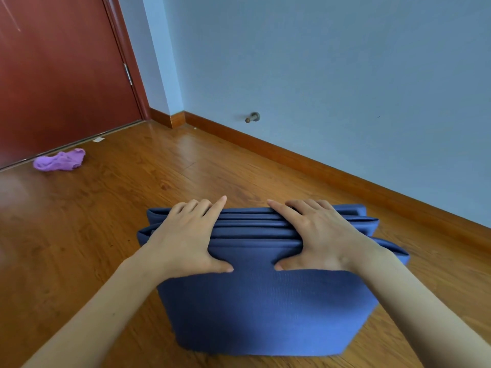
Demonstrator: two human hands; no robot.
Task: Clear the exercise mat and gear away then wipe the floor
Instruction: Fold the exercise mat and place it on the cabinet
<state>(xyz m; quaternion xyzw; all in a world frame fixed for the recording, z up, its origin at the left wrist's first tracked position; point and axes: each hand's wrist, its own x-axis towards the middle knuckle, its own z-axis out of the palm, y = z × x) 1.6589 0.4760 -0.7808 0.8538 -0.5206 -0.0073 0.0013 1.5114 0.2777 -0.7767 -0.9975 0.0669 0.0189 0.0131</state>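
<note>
On the folded blue mat (260, 309), both hands, left (186, 235) and right (318, 235), grip its top folds, thumbs underneath.

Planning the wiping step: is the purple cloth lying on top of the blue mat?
No, the purple cloth lies on the wooden floor by the door, well apart from the folded mat.

Soft, even daylight, wide-angle view

The room is bright and diffusely lit; a pale sheen lies on the wooden floor (164, 166) at the left, near the door (58, 75). Shadows are faint, darkest under the folded mat (260, 309). Straight lines bow toward the edges, and the far left is slightly smeared.
</note>
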